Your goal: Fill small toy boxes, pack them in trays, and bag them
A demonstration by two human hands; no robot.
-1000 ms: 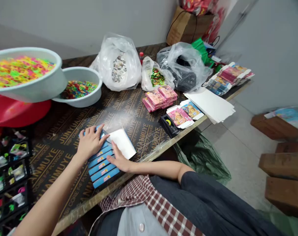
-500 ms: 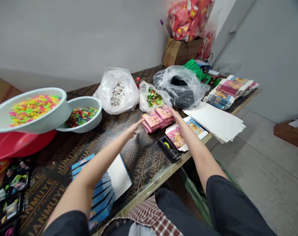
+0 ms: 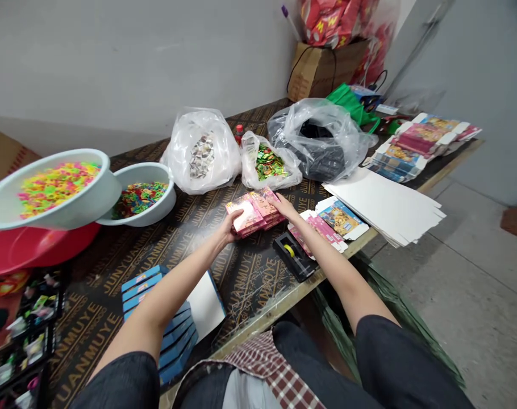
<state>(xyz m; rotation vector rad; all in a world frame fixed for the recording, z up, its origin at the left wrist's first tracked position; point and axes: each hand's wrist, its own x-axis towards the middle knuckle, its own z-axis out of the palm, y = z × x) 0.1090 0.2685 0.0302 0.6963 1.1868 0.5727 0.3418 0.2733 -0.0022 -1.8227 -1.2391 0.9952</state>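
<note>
Two side-by-side stacks of pink boxes (image 3: 262, 211) are between my hands on the dark printed table (image 3: 245, 272). My left hand (image 3: 232, 225) grips their left end, thumb on top. At the right end, my right hand (image 3: 285, 208) has its fingers on the boxes' far side. Right of them lie flat pink cartons (image 3: 322, 230) and a blue carton (image 3: 340, 218). A black tape dispenser (image 3: 295, 257) with yellow tape sits nearer the table edge. Blue boxes (image 3: 173, 346) in a row are partly hidden under my left forearm, beside a white sheet (image 3: 205, 307).
Behind stand bags of silvery pieces (image 3: 202, 156), green pieces (image 3: 269, 162) and black items (image 3: 322, 153). Bowls of colourful pieces (image 3: 49, 196) (image 3: 145, 201) are at left. White card sheets (image 3: 386, 207) and stacked cartons (image 3: 420, 142) lie right, above the floor.
My left hand has closed on the pink boxes, which have shifted left, away from the flat cartons. My right hand has moved left with them. The view has tilted slightly.
</note>
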